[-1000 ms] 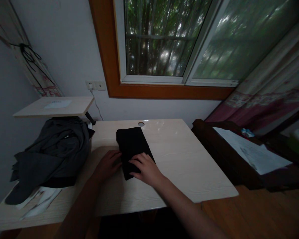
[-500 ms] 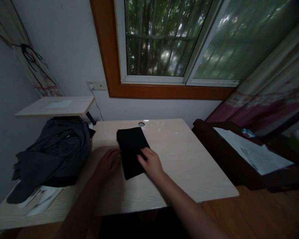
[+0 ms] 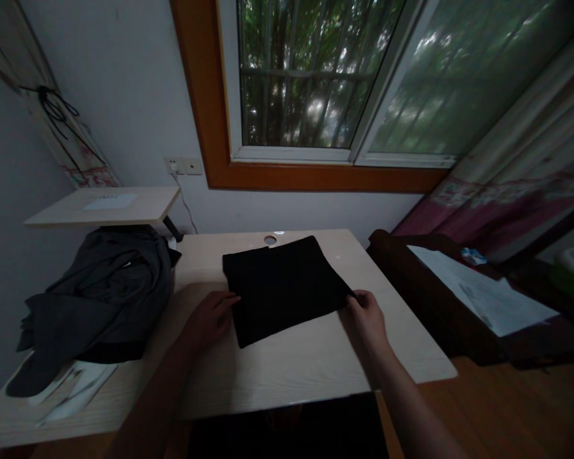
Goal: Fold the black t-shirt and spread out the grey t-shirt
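Note:
A black cloth [image 3: 282,290] lies spread on the pale wooden desk, its right part drawn out at a slant. My right hand [image 3: 367,313] pinches its right corner between thumb and fingers, close to the desk top. At the opposite side, my left hand [image 3: 215,317] has its fingers drawn together at the cloth's left edge, with a fingertip lying over the fabric. The undersides of the left fingers are in shadow.
A heap of dark grey clothing [image 3: 110,290] sits on the desk's left, under a small raised shelf [image 3: 148,207]. Behind are a cable hole [image 3: 270,240] and a window [image 3: 316,83]. On the right, a white sheet [image 3: 478,290] lies on a dark brown surface.
My right hand has moved right with the cloth's edge, opening the folded cloth to about twice its width. My left hand has stayed by the left edge, its fingertip now over the fabric.

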Motion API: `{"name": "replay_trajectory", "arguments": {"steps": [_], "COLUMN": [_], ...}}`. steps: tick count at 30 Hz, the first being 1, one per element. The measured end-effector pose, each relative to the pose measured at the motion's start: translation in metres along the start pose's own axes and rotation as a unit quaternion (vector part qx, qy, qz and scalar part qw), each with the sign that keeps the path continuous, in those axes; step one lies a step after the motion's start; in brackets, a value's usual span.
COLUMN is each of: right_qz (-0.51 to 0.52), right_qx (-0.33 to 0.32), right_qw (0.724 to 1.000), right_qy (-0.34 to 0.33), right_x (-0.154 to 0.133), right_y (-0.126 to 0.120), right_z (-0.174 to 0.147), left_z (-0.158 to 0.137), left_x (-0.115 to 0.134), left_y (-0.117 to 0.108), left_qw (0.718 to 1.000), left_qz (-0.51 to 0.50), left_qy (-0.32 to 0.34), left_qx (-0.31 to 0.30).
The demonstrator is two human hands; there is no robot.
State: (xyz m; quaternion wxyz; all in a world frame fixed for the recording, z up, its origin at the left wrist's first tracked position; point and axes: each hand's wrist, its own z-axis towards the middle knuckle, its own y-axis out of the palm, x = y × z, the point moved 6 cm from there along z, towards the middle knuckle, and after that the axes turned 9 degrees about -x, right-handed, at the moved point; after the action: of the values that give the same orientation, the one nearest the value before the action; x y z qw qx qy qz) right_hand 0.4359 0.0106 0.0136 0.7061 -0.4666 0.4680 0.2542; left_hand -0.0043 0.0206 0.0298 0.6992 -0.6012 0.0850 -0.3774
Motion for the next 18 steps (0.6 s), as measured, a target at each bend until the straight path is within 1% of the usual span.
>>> {"name": "replay_trajectory", "arguments": {"steps": [2, 4, 8, 12, 15, 18], "right_qz": [-0.048, -0.074, -0.11, -0.169, -0.19, -0.196], "right_qx": [-0.011, -0.03, -0.058, -0.085, -0.092, -0.087], "right_qw": [0.999, 0.997, 0.992, 0.982, 0.977, 0.976], "right_qy": [0.017, 0.021, 0.009, -0.017, -0.038, -0.036], "right_x": [0.007, 0.005, -0.004, -0.007, -0.005, 0.0], "right_y": [-0.007, -0.005, 0.01, 0.027, 0.031, 0.029], "right_z": [-0.001, 0.0, 0.009, 0.017, 0.018, 0.019], "left_z": [0.001, 0.001, 0.002, 0.002, 0.005, 0.011], "left_x": [0.0, 0.001, 0.002, 0.001, 0.004, 0.011], "left_y": [0.0, 0.0, 0.0, 0.008, 0.015, 0.017], "left_qw": [1.0, 1.0, 1.0, 0.999, 0.997, 0.996], "left_qz": [0.002, 0.004, 0.02, 0.049, 0.066, 0.078], "left_qy": [0.003, 0.003, 0.002, 0.012, 0.038, 0.05], "left_qx": [0.003, 0.007, 0.009, 0.001, -0.005, -0.01]}}
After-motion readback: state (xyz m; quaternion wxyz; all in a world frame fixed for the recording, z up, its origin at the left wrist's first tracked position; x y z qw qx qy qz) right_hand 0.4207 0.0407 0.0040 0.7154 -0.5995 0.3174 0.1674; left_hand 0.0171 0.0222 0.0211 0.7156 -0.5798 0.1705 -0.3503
